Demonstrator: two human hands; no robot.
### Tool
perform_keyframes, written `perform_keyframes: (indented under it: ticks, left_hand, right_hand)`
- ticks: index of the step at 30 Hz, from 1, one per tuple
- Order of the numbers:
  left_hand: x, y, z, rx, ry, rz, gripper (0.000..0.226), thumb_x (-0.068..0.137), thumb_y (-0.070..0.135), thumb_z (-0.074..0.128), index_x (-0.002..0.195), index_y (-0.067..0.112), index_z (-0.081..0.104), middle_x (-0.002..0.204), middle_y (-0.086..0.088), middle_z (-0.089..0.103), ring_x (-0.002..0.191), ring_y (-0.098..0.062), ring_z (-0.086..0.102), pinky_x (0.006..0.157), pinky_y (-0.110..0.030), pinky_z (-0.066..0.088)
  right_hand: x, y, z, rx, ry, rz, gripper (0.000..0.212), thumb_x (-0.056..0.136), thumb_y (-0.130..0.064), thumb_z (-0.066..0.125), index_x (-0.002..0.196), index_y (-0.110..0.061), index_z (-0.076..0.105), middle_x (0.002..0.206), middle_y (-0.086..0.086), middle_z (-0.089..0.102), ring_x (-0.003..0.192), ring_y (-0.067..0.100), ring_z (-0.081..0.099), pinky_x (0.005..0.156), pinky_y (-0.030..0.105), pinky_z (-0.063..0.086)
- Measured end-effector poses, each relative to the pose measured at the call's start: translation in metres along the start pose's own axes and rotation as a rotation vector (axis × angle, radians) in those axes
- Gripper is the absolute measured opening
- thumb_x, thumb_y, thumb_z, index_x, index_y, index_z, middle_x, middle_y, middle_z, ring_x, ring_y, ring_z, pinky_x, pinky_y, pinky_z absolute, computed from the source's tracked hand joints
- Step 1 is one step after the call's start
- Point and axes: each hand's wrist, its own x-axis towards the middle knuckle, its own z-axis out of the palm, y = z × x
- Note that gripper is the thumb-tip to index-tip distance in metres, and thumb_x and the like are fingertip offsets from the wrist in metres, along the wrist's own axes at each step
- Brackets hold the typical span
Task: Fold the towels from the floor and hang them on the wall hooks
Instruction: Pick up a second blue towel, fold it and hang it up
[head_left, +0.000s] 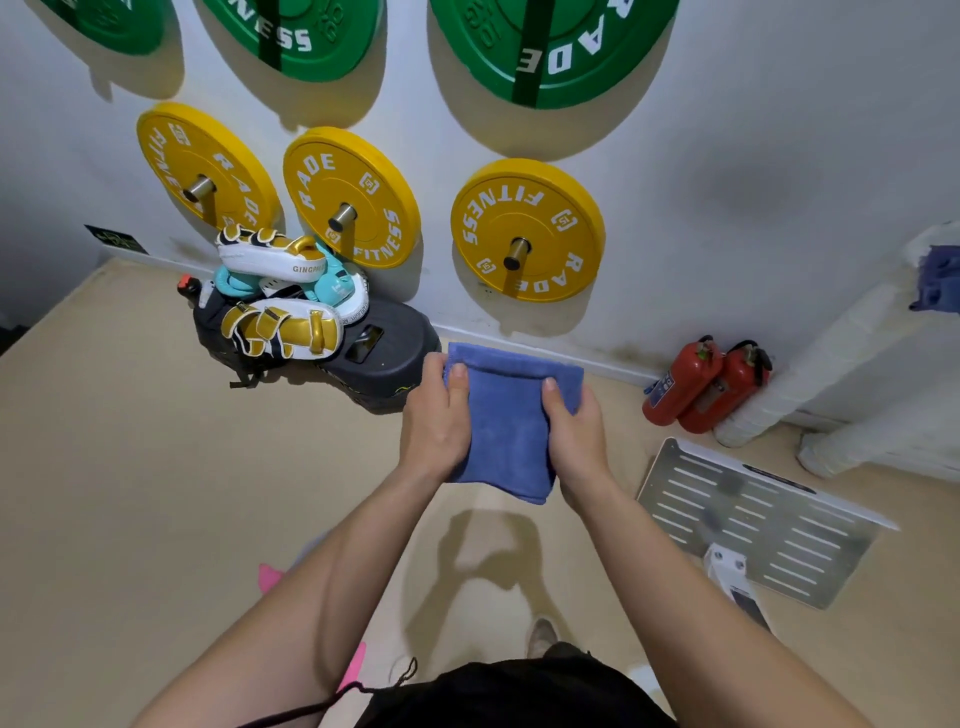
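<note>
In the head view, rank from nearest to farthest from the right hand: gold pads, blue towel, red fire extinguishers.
1. blue towel, gripped by the right hand.
2. red fire extinguishers, right, by the wall.
3. gold pads, far left.

Both hands, left (436, 415) and right (576, 431), grip a folded blue towel (511, 415) above the floor (156, 467).

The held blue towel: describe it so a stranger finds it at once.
Find the white wall of yellow weight plates. Under the rightmost plate, the left hand and right hand hold a folded blue towel. The other blue cloth, far right, is unheld.
</note>
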Motion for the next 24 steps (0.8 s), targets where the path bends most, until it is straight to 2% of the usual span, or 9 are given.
perform_keyframes:
  ticks: [2, 4, 7, 10, 12, 15, 18, 20, 24]
  left_hand:
    - [0.003, 0.018, 0.023, -0.053, -0.034, -0.017, 0.026, 0.105, 0.039, 0.036, 0.098, 0.016, 0.048, 0.092, -0.005, 0.064, 0.087, -0.029, 0.059, 0.075, -0.044, 0.047]
    - [0.01, 0.029, 0.043, -0.01, -0.063, -0.004, 0.028, 0.105, 0.041, 0.035, 0.098, 0.017, 0.048, 0.094, -0.006, 0.064, 0.087, -0.03, 0.058, 0.075, -0.044, 0.046]
    - [0.024, 0.044, 0.076, 0.094, -0.105, -0.008, 0.03, 0.105, 0.042, 0.033, 0.099, 0.016, 0.048, 0.097, -0.01, 0.064, 0.087, -0.034, 0.058, 0.075, -0.045, 0.047]
    - [0.036, 0.066, 0.118, 0.114, -0.161, -0.081, 0.033, 0.105, 0.042, 0.032, 0.099, 0.014, 0.048, 0.101, -0.012, 0.063, 0.091, -0.036, 0.056, 0.075, -0.042, 0.043]
    - [0.044, 0.083, 0.145, 0.093, -0.197, -0.114, 0.033, 0.105, 0.042, 0.032, 0.098, 0.014, 0.049, 0.102, -0.011, 0.062, 0.093, -0.035, 0.057, 0.073, -0.039, 0.039]
    - [0.053, 0.11, 0.179, 0.061, -0.217, -0.052, 0.031, 0.105, 0.042, 0.033, 0.098, 0.016, 0.05, 0.1, -0.009, 0.063, 0.092, -0.033, 0.059, 0.071, -0.039, 0.039]
    - [0.062, 0.141, 0.207, 0.054, -0.244, 0.122, 0.029, 0.105, 0.042, 0.035, 0.107, 0.019, 0.053, 0.1, -0.005, 0.067, 0.09, -0.028, 0.059, 0.074, -0.041, 0.045]
    - [0.074, 0.158, 0.229, 0.073, -0.273, 0.215, 0.028, 0.105, 0.042, 0.036, 0.109, 0.022, 0.054, 0.099, -0.003, 0.067, 0.087, -0.026, 0.059, 0.074, -0.04, 0.046]
    - [0.109, 0.175, 0.268, 0.036, -0.312, 0.235, 0.029, 0.104, 0.044, 0.036, 0.104, 0.021, 0.054, 0.097, -0.002, 0.067, 0.087, -0.025, 0.061, 0.076, -0.043, 0.05]
  right_hand:
    - [0.005, 0.0, -0.011, -0.151, 0.175, -0.01, 0.024, 0.101, -0.041, 0.049, 0.108, -0.02, 0.056, 0.095, -0.007, 0.067, 0.088, 0.012, 0.065, 0.07, 0.025, 0.049]
    - [0.015, -0.005, -0.034, -0.299, 0.278, -0.041, 0.031, 0.101, -0.045, 0.044, 0.102, -0.016, 0.055, 0.089, -0.006, 0.063, 0.079, 0.012, 0.059, 0.061, 0.02, 0.04]
    - [0.036, -0.02, -0.072, -0.426, 0.318, -0.118, 0.038, 0.101, -0.048, 0.043, 0.097, -0.013, 0.055, 0.085, -0.003, 0.06, 0.073, 0.012, 0.055, 0.056, 0.021, 0.035]
    - [0.05, -0.037, -0.107, -0.483, 0.332, -0.18, 0.031, 0.101, -0.045, 0.045, 0.096, -0.015, 0.054, 0.08, -0.004, 0.059, 0.068, 0.008, 0.052, 0.053, 0.021, 0.033]
    - [0.058, -0.047, -0.131, -0.486, 0.322, -0.254, 0.023, 0.101, -0.04, 0.048, 0.097, -0.019, 0.055, 0.08, -0.008, 0.062, 0.07, 0.011, 0.056, 0.057, 0.027, 0.039]
    - [0.078, -0.05, -0.169, -0.444, 0.358, -0.238, 0.018, 0.102, -0.04, 0.046, 0.097, -0.024, 0.055, 0.084, -0.01, 0.064, 0.077, 0.008, 0.06, 0.065, 0.024, 0.046]
    - [0.107, -0.048, -0.201, -0.385, 0.468, -0.118, 0.031, 0.101, -0.048, 0.041, 0.097, -0.021, 0.055, 0.091, -0.002, 0.064, 0.083, 0.019, 0.062, 0.07, 0.035, 0.047]
    - [0.13, -0.047, -0.22, -0.363, 0.513, -0.052, 0.037, 0.101, -0.05, 0.039, 0.102, -0.017, 0.057, 0.095, 0.0, 0.065, 0.087, 0.021, 0.062, 0.072, 0.032, 0.043]
    - [0.168, -0.059, -0.247, -0.333, 0.518, -0.051, 0.039, 0.1, -0.055, 0.038, 0.108, -0.023, 0.058, 0.098, -0.004, 0.066, 0.089, 0.017, 0.064, 0.077, 0.035, 0.051]
